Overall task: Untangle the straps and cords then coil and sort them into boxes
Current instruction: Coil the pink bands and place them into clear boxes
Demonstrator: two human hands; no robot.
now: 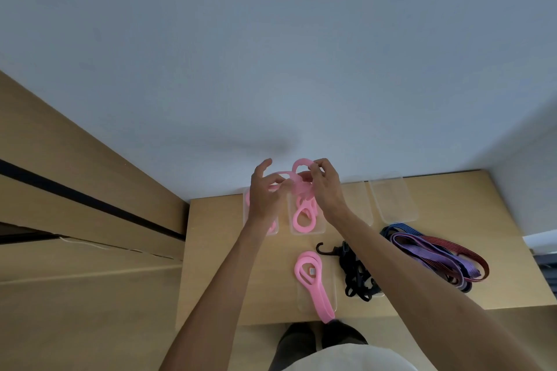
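I am watching the left hand [265, 194] pinching the pink strap [300, 163], fingers half spread, one lifting free. The right hand [324, 188] is gripping its top loop, fingers curled tight, above a clear box [310, 232] at the table's [217, 250] far edge.

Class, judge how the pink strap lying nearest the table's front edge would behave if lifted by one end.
Probably floppy: the pink strap lies in loose loops and its end droops over the table edge. Likely light, being a thin flat band. It should not roll.
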